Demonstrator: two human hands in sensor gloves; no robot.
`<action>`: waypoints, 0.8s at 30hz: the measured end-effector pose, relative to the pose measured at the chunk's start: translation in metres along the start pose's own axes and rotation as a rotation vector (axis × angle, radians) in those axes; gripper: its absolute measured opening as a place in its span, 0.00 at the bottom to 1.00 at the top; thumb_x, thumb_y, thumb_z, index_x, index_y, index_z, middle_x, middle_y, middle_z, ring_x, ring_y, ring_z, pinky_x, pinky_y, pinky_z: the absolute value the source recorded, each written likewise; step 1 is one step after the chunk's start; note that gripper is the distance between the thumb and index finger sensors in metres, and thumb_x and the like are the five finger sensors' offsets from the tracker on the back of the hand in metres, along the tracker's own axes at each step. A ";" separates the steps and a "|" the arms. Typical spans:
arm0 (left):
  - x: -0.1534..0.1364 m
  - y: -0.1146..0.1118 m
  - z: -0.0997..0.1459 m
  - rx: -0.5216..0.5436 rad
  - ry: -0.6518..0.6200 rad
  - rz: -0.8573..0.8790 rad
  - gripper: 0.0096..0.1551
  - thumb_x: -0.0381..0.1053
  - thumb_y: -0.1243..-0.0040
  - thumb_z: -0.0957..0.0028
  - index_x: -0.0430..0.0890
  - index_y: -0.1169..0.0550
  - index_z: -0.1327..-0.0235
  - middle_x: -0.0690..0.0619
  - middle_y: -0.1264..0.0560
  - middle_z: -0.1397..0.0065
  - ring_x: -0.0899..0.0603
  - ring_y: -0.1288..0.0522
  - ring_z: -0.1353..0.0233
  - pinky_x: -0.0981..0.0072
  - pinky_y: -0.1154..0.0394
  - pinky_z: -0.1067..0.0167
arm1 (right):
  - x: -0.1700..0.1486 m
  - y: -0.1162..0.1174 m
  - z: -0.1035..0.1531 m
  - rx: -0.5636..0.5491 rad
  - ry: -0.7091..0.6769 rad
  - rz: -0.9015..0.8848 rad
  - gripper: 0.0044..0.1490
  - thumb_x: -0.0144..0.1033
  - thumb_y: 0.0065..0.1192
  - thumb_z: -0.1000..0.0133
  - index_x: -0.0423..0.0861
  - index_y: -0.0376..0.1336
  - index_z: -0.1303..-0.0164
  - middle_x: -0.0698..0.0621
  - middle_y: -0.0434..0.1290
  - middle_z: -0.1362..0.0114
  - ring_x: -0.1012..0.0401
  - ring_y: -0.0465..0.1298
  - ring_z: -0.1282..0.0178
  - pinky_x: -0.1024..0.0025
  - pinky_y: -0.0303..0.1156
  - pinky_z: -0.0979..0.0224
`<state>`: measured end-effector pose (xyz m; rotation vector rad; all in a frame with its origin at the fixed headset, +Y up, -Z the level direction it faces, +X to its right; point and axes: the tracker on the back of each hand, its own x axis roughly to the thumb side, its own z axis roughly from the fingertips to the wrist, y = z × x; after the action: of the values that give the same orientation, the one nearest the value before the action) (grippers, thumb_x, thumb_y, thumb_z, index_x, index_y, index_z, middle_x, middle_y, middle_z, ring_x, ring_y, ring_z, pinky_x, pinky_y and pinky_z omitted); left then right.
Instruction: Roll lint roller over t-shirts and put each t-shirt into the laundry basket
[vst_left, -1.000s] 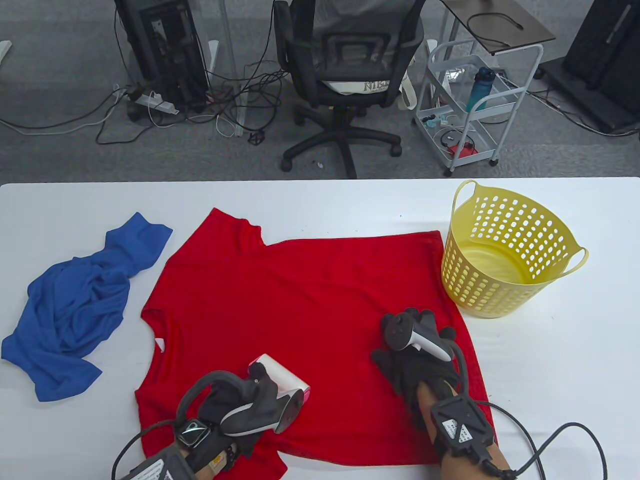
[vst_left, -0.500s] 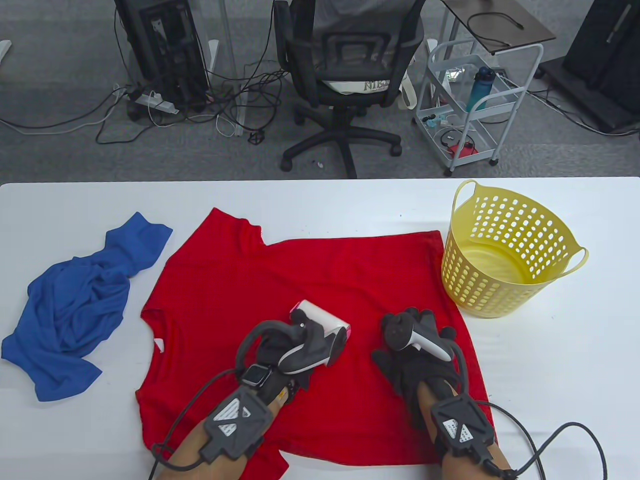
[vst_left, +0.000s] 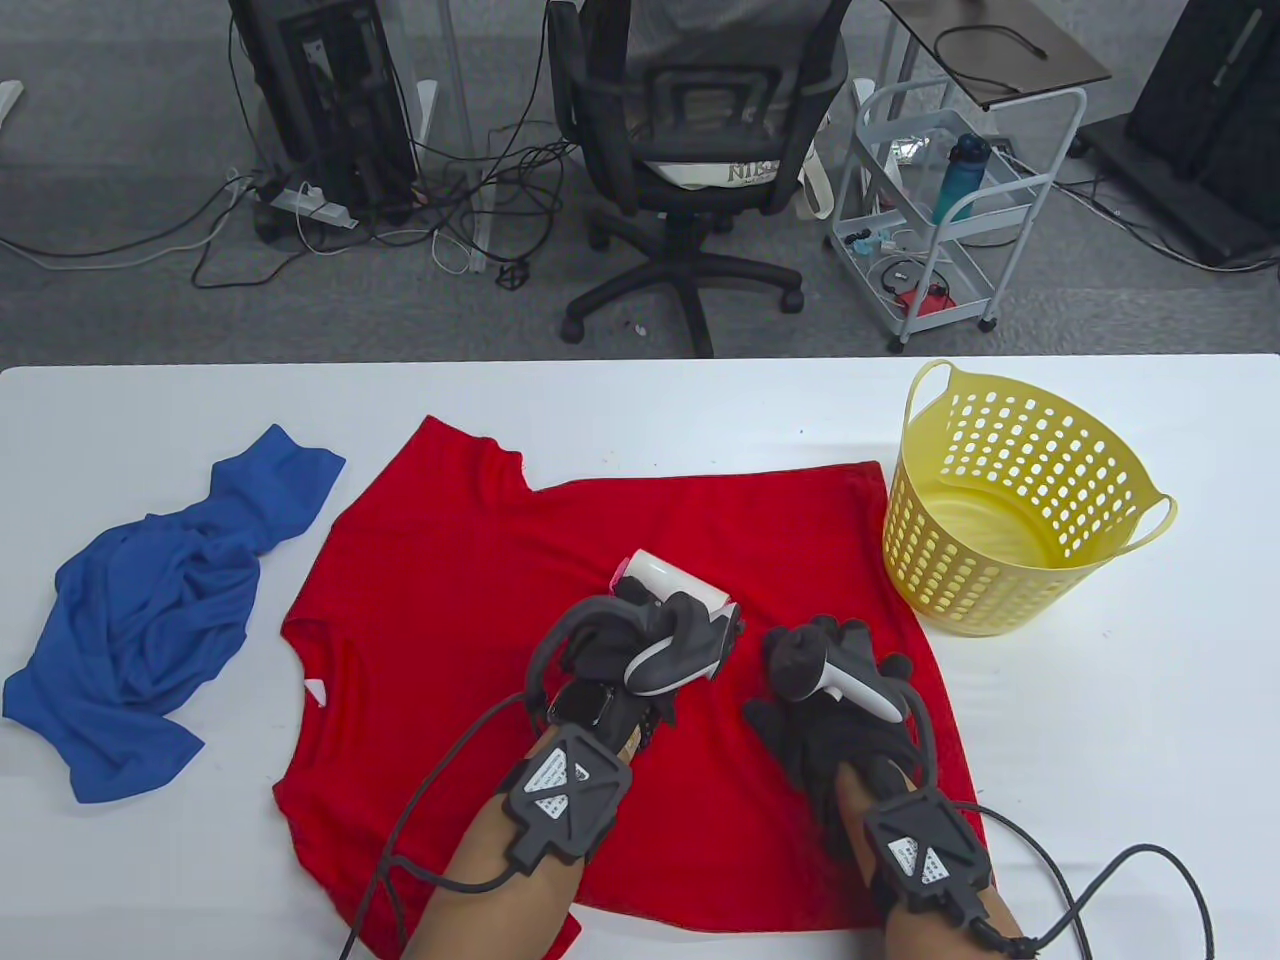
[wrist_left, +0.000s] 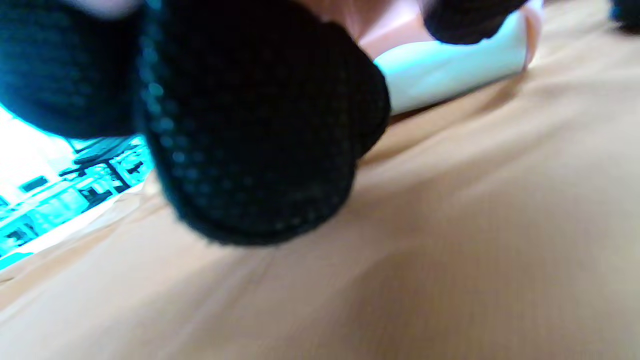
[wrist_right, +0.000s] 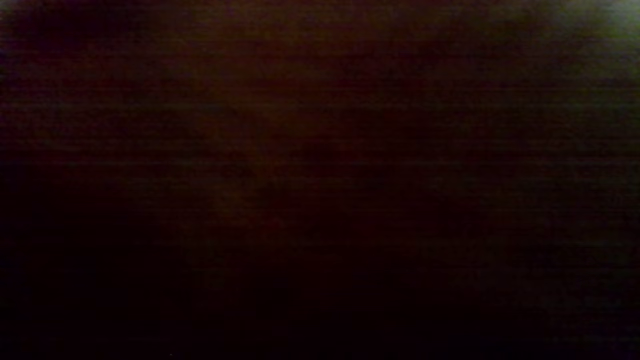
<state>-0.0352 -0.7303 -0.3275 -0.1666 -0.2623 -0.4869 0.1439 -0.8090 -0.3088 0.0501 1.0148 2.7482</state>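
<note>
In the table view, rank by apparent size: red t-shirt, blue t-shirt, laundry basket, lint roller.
1. red t-shirt
2. blue t-shirt and laundry basket: look alike; the shirt is crumpled, so unranked
3. lint roller, partly hidden

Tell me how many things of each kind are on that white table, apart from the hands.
T-shirts: 2, the red t-shirt and the blue t-shirt
Lint rollers: 1, the lint roller
Laundry baskets: 1, the yellow laundry basket
Total: 4
</note>
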 end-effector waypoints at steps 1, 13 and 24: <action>-0.003 -0.001 0.007 0.002 -0.021 0.010 0.42 0.60 0.49 0.49 0.31 0.31 0.33 0.51 0.12 0.64 0.53 0.09 0.76 0.52 0.13 0.72 | 0.000 0.000 0.000 0.000 0.000 0.000 0.52 0.68 0.22 0.55 0.60 0.07 0.40 0.43 0.02 0.36 0.39 0.06 0.34 0.24 0.13 0.38; -0.027 -0.031 0.071 0.091 -0.092 0.019 0.42 0.62 0.53 0.48 0.36 0.35 0.29 0.54 0.13 0.58 0.53 0.09 0.69 0.53 0.14 0.67 | 0.000 0.000 0.000 -0.002 0.001 0.005 0.51 0.68 0.22 0.55 0.61 0.08 0.41 0.44 0.02 0.35 0.40 0.06 0.34 0.24 0.13 0.38; -0.086 -0.014 0.089 0.272 -0.032 0.340 0.44 0.62 0.55 0.47 0.37 0.42 0.25 0.53 0.17 0.51 0.54 0.11 0.63 0.52 0.16 0.60 | 0.007 -0.010 0.014 -0.064 0.112 0.151 0.52 0.68 0.28 0.55 0.58 0.15 0.34 0.40 0.15 0.26 0.36 0.21 0.24 0.22 0.30 0.30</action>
<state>-0.1338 -0.6847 -0.2664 0.0468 -0.3219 -0.1083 0.1405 -0.7913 -0.3044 -0.0384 0.9876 2.9485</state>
